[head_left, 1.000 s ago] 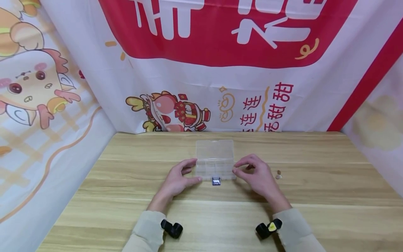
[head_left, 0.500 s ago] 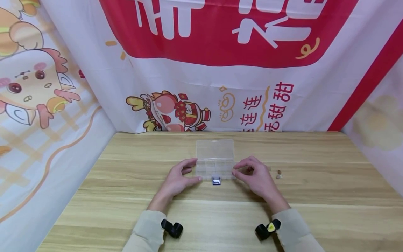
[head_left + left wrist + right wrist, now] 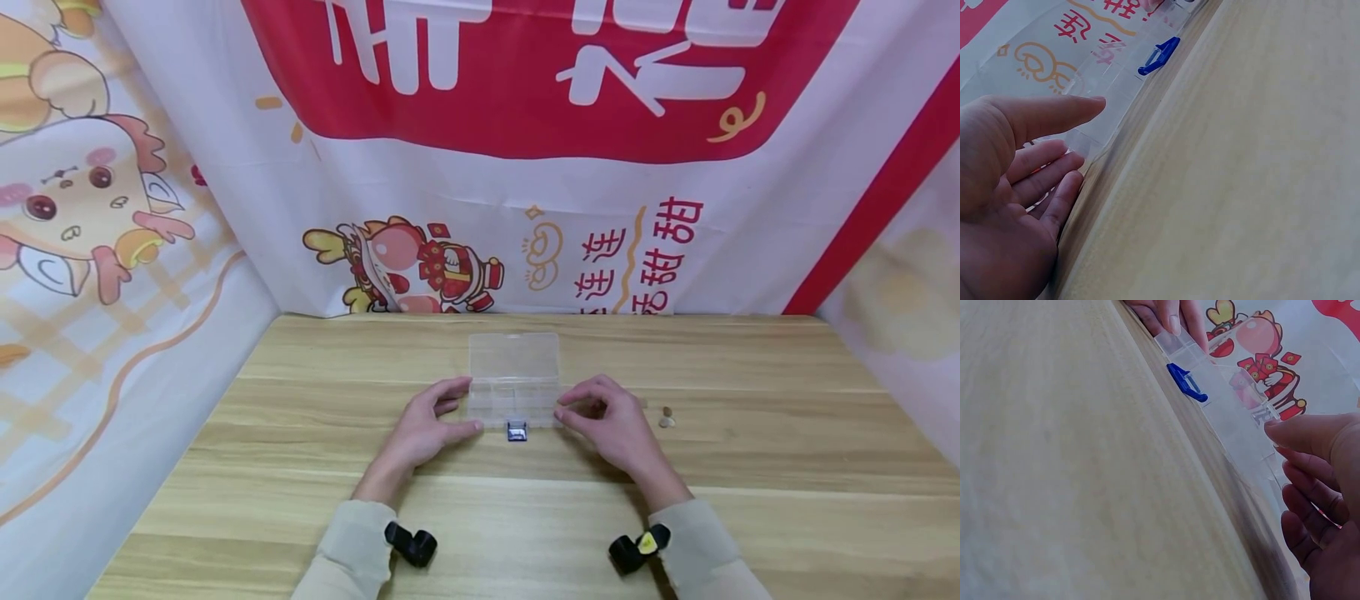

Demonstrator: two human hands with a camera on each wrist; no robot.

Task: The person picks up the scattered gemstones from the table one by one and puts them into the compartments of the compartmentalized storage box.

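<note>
A clear plastic compartment box [image 3: 504, 402] stands on the table, its lid [image 3: 513, 356] raised at the back and its blue latch [image 3: 517, 432] hanging at the front. My left hand [image 3: 429, 423] spans the left end, thumb at the front corner and index finger toward the back. At the right end is my right hand [image 3: 609, 418], thumb and index fingertips close together on the edge. In the right wrist view its thumb [image 3: 1300, 434] overlaps the box's end, the other fingers curled below. I cannot tell whether a small thing lies between those fingertips. No contents show in the compartments.
Small brown and whitish pieces [image 3: 667, 417] lie on the wooden table [image 3: 480, 533] to the right of my right hand. A printed cloth [image 3: 412, 183] hangs behind the table, and patterned cloth [image 3: 97, 333] covers the left side.
My right hand has lowered very slightly at the box's right end. My left hand and the box keep their places.
</note>
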